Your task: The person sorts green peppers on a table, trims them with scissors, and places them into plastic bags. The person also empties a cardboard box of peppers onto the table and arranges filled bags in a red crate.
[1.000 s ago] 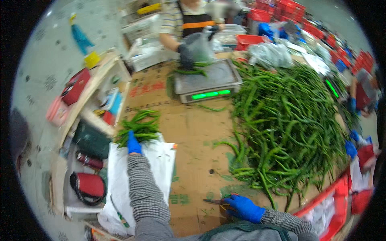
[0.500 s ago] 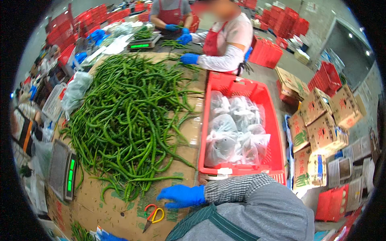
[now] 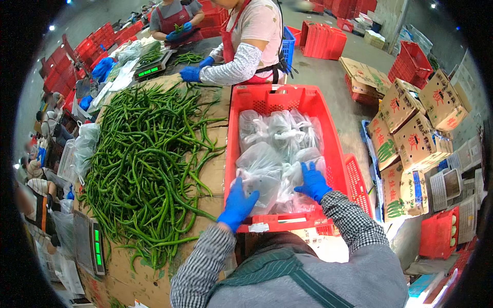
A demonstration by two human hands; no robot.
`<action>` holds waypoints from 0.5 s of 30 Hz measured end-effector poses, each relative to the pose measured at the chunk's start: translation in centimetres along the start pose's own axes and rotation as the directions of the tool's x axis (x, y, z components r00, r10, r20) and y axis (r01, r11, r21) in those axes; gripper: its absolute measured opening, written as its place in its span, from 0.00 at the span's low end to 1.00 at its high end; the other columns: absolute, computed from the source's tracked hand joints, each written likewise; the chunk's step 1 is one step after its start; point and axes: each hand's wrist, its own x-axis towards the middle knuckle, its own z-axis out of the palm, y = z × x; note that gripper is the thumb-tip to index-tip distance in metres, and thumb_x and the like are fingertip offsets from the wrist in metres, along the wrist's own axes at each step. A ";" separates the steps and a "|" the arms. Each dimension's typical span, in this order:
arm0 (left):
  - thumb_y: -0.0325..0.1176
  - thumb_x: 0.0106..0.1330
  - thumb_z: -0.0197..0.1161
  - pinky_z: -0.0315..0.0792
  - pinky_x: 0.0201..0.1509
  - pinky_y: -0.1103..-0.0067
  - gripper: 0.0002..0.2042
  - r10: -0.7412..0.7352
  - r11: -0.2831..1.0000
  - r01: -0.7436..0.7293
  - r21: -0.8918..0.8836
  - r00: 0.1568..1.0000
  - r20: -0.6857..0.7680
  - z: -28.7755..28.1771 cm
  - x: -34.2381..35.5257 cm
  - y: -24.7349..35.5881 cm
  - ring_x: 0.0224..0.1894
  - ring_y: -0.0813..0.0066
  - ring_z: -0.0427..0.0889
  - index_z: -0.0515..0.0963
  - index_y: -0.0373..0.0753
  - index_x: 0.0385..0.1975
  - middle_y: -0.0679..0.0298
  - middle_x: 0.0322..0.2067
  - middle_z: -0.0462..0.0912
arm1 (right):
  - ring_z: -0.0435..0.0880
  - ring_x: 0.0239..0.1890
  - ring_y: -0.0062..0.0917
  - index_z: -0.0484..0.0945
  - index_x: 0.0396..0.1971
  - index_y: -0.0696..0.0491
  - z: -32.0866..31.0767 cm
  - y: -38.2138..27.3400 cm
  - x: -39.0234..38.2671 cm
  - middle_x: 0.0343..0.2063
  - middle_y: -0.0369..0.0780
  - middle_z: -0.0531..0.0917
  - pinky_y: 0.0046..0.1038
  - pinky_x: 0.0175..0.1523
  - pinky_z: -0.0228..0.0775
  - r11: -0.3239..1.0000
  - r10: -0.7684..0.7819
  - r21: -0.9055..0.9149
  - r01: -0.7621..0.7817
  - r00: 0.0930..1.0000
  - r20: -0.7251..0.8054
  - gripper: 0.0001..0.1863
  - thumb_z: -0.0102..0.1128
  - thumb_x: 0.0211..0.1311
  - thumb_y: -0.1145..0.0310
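Note:
A red plastic crate (image 3: pixel 333 154) in front of me holds several tied translucent plastic bags (image 3: pixel 261 167). My left hand (image 3: pixel 239 205), in a blue glove, reaches over the crate's near left corner, its thumb held apart, against the side of a near bag. My right hand (image 3: pixel 313 184), gloved likewise, rests with spread fingers on the bags at the right. Neither hand is closed on anything. Left of the crate lies a large heap of long green chili peppers (image 3: pixel 149 169) on a cardboard-covered table (image 3: pixel 123 262).
Near the table's left edge stands a digital scale (image 3: pixel 84 244), with another scale (image 3: pixel 154 66) at the far end. A co-worker's gloved hand (image 3: pixel 190 74) is by the heap's far end. Cardboard boxes (image 3: pixel 411 138) are stacked at right, near a red crate (image 3: pixel 358 185).
My right hand has moved from the table onto the bags, and my left hand has come to the crate. The view has turned right. The scissors on the table are no longer visible.

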 end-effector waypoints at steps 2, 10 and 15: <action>0.42 0.48 0.69 0.65 0.58 0.70 0.46 0.004 0.988 0.016 0.151 0.992 -0.126 2.6 3.3 -2.6 0.54 0.51 0.69 0.48 0.28 0.62 0.41 0.54 0.65 | 0.70 0.51 0.51 0.59 0.58 0.55 -0.4 -1.7 1.1 0.53 0.54 0.66 0.41 0.55 0.64 0.998 -0.066 0.013 0.066 0.995 0.076 0.45 0.69 0.40 0.53; 0.42 0.61 0.53 0.70 0.45 0.62 0.15 0.239 0.963 -0.224 0.148 0.966 -0.094 5.5 7.4 -2.4 0.42 0.47 0.76 0.76 0.39 0.39 0.45 0.37 0.77 | 0.65 0.25 0.15 0.67 0.18 0.53 0.6 7.7 2.0 0.19 0.30 0.66 0.19 0.30 0.58 0.561 0.140 0.811 0.166 0.947 -0.291 0.05 0.51 0.41 0.79; 0.39 0.59 0.61 0.70 0.50 0.70 0.17 0.183 0.942 -0.266 -0.202 0.917 -0.354 3.1 5.0 1.4 0.45 0.56 0.77 0.74 0.37 0.46 0.52 0.42 0.78 | 0.63 0.26 0.14 0.65 0.19 0.51 -12.9 -0.5 1.8 0.22 0.29 0.65 0.16 0.32 0.55 0.308 -0.047 0.845 0.437 0.894 -0.445 0.07 0.50 0.39 0.78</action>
